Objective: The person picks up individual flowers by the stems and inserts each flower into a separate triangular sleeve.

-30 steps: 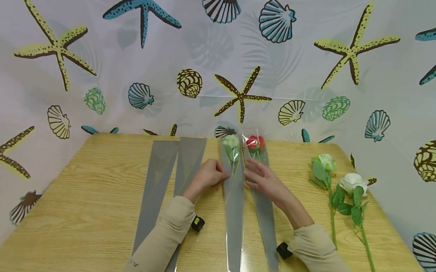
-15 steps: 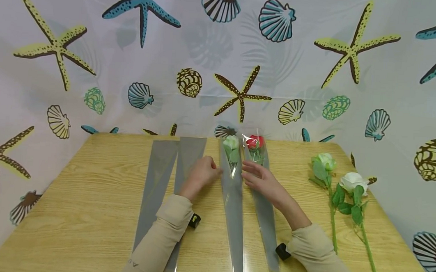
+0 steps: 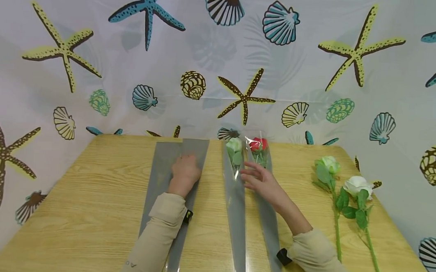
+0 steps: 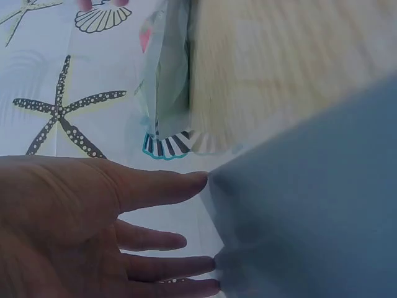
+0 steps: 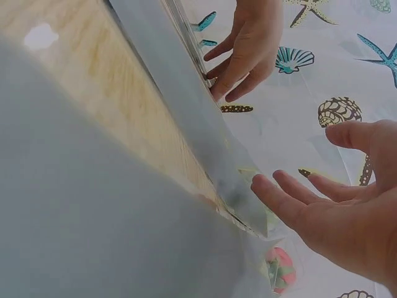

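Note:
My left hand (image 3: 185, 171) is over two flat grey flower sleeves (image 3: 194, 146) on the left of the table. In the left wrist view its thumb and fingers are extended, with the tips at the edge of a grey sleeve (image 4: 310, 205). My right hand (image 3: 262, 183) hovers with fingers spread at the upper part of two wrapped roses. One is a pale green rose (image 3: 234, 145) in a grey sleeve with a clear front; beside it lies a red rose (image 3: 258, 144) in a similar sleeve. Nothing is held in the right hand (image 5: 347, 211).
Two unwrapped roses lie at the right: a pale green one (image 3: 330, 164) and a white one (image 3: 357, 186), both with long green stems. A wooden table (image 3: 88, 211) bears everything. A cloth with starfish and shells (image 3: 163, 47) hangs behind.
My left hand has left the pale green rose's sleeve and moved left onto the flat sleeves. That wrapped rose's lower end has shifted slightly right. My right hand stays nearly in place.

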`<state>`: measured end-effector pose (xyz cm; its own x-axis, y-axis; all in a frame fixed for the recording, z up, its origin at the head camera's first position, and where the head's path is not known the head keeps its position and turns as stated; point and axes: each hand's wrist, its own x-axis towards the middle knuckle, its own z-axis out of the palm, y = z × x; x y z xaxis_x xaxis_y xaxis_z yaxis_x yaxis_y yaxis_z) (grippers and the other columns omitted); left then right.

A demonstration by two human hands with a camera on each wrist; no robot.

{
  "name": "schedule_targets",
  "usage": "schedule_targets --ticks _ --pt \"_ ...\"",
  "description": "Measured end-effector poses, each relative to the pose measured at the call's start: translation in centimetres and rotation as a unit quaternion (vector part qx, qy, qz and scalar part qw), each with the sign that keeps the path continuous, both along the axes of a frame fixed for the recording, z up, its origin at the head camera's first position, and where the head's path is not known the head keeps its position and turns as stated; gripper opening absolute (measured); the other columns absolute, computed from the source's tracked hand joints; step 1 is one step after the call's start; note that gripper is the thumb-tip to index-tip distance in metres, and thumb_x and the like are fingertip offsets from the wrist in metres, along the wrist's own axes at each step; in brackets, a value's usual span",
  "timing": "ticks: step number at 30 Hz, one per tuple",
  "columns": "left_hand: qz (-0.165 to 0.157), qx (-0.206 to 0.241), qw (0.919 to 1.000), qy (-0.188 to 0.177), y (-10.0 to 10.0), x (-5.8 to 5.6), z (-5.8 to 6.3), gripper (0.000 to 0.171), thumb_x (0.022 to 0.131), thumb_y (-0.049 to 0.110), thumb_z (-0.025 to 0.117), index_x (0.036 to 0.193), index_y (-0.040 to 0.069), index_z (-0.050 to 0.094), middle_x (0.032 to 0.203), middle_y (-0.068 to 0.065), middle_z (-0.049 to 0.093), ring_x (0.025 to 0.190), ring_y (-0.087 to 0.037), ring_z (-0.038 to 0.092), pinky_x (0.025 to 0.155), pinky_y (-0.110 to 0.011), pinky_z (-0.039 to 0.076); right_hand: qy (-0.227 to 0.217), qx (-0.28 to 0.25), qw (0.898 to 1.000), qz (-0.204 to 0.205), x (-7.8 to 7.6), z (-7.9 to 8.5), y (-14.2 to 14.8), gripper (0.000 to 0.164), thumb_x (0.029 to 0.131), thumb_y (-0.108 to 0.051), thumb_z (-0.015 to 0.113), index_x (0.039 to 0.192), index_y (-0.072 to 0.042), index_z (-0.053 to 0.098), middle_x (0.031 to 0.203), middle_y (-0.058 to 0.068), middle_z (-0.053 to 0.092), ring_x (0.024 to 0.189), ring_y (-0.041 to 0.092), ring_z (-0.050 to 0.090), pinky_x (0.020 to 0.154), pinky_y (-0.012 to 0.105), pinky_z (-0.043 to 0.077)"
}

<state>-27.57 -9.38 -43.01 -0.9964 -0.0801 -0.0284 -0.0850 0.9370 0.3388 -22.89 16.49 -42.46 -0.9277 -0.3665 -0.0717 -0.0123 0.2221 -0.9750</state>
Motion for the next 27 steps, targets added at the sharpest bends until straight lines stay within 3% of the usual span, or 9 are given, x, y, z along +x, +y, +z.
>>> schedule_targets --ticks 4,8,11,19,22,27 --pt "-0.004 -0.015 0.9997 0.018 0.3 0.4 0.1 0.027 0.101 0.007 0.057 0.124 -0.004 0.066 0.121 -0.028 0.070 0.116 -0.046 0.066 0.091 -0.061 0.059 0.008 0.004 1.000 -0.003 0.2 0.1 -0.1 0.061 0.111 -0.021 0.056 0.162 0.000 0.032 0.159 0.028 0.049 0.146 0.045 0.051 0.115 0.053 0.049" --pt "-0.006 -0.019 0.9981 0.058 0.5 0.7 0.0 0.013 0.099 0.000 0.056 0.104 -0.005 0.068 0.099 -0.027 0.072 0.092 -0.043 0.072 0.074 -0.055 0.062 0.014 0.000 1.000 -0.002 0.2 -0.1 -0.3 0.059 0.110 -0.018 0.056 0.161 0.002 0.034 0.156 0.030 0.051 0.144 0.046 0.052 0.114 0.053 0.050" --pt "-0.011 -0.027 0.9962 0.082 0.6 0.7 -0.2 0.018 0.099 -0.003 0.055 0.088 -0.003 0.069 0.086 -0.024 0.072 0.079 -0.041 0.073 0.064 -0.050 0.061 0.019 0.000 1.000 0.002 0.1 -0.3 -0.5 0.057 0.110 -0.016 0.057 0.159 0.004 0.036 0.153 0.032 0.053 0.141 0.047 0.055 0.112 0.052 0.051" --pt "-0.006 -0.012 0.9970 0.076 1.0 0.3 -0.4 0.028 0.100 -0.002 0.057 0.077 0.004 0.071 0.078 -0.020 0.073 0.072 -0.035 0.073 0.057 -0.044 0.055 0.018 -0.001 1.000 0.009 0.6 -0.5 -0.6 0.054 0.111 -0.017 0.054 0.158 0.005 0.039 0.150 0.032 0.056 0.135 0.045 0.060 0.111 0.051 0.053" --pt "-0.014 0.001 0.9965 0.082 1.3 0.4 0.4 0.026 0.102 0.000 0.057 0.080 0.005 0.071 0.077 -0.018 0.073 0.069 -0.031 0.071 0.054 -0.041 0.048 0.017 -0.003 1.000 0.014 0.6 -0.3 -0.6 0.053 0.113 -0.020 0.051 0.158 0.005 0.039 0.150 0.032 0.056 0.136 0.046 0.060 0.112 0.053 0.052" --pt "-0.028 0.002 0.9916 0.126 2.3 1.3 3.0 0.015 0.102 0.003 0.060 0.094 0.002 0.073 0.083 -0.017 0.075 0.072 -0.033 0.073 0.058 -0.045 0.056 0.006 -0.011 1.000 0.016 0.4 0.2 -0.6 0.058 0.113 -0.032 0.050 0.158 0.004 0.039 0.152 0.029 0.056 0.138 0.045 0.058 0.113 0.051 0.051"
